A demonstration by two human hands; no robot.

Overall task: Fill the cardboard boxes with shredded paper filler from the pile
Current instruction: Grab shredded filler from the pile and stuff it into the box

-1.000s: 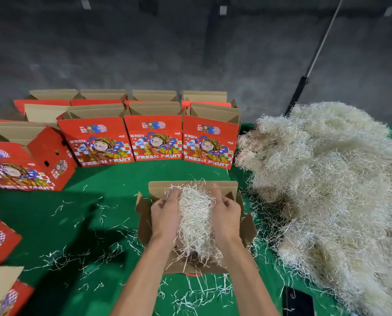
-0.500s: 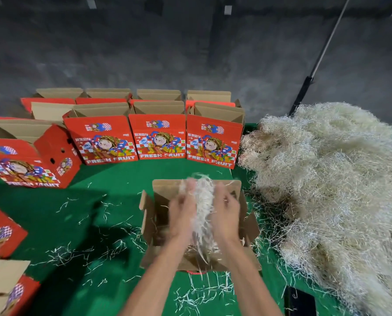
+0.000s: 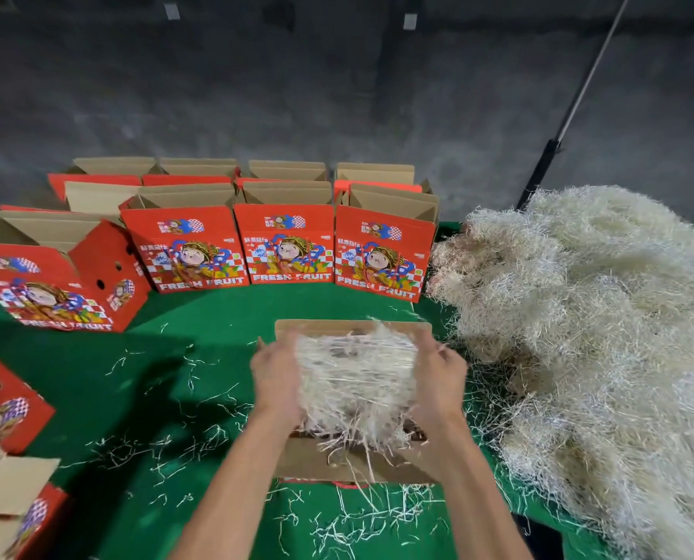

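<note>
Green mat lies open left of the open box and between it and the red box row. Pile blocks the right edge; more boxes crowd the left edge.

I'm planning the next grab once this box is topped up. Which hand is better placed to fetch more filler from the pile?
Probably the right hand: the pile lies directly beside it, right of the open box. The left hand would have to cross over the box and the wad both hands hold.
</note>
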